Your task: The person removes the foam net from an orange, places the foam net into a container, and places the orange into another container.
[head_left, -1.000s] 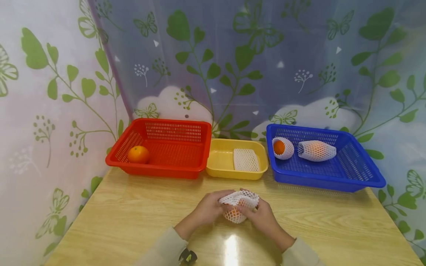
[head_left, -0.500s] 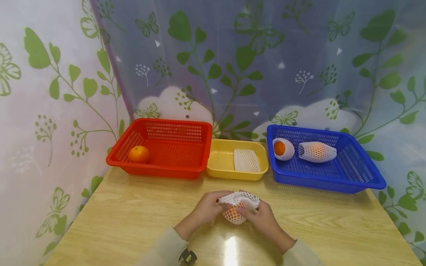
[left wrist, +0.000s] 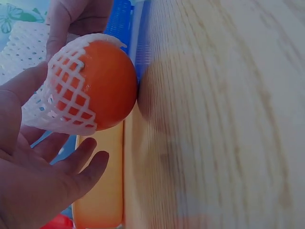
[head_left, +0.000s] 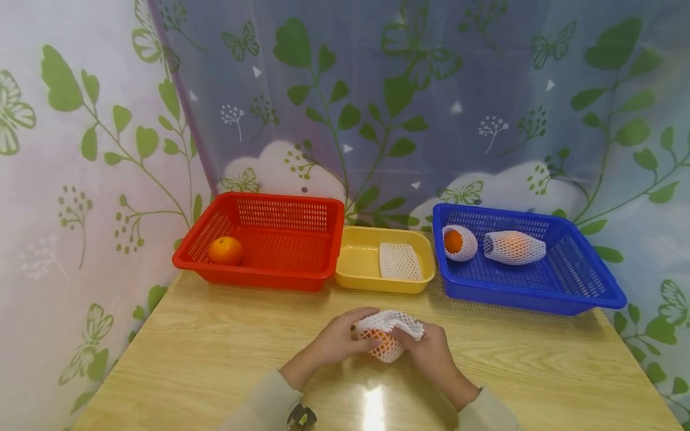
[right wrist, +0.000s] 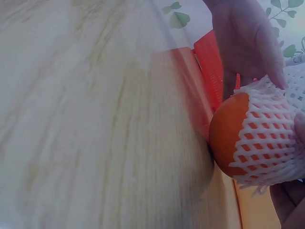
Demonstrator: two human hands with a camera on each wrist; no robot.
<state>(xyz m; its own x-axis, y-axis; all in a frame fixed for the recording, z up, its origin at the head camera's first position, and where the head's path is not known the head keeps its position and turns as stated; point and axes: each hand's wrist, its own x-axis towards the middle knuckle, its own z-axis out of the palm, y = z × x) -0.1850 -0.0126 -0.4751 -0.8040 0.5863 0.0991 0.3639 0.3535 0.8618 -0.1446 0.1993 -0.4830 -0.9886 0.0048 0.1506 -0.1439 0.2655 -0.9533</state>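
Between both hands is an orange [left wrist: 112, 86] partly covered by a white foam fruit net [left wrist: 74, 98]. Its lower part shows bare in both wrist views, while loose netting bunches above it. My left hand [head_left: 336, 342] holds the netted orange from the left, thumb against the mesh and the other fingers around the far side. From the right, my right hand [head_left: 432, 354] grips the foam net with its thumb pressed over the upper edge. The orange is low over the wooden table; I cannot tell whether it rests there. Some fingertips are hidden behind the net.
A red basket [head_left: 259, 276] with one bare orange [head_left: 225, 251] stands back left. In the middle, a yellow tray [head_left: 356, 281] holds flat foam netting [head_left: 399, 261]. A blue basket [head_left: 533, 299] at right contains a netted orange [head_left: 462, 244] and another netted fruit [head_left: 515, 248].
My right thumb has shifted up onto the net's upper edge, and the netting's right side is pulled slightly rightward. My left thumb now lies lower across the front of the net.
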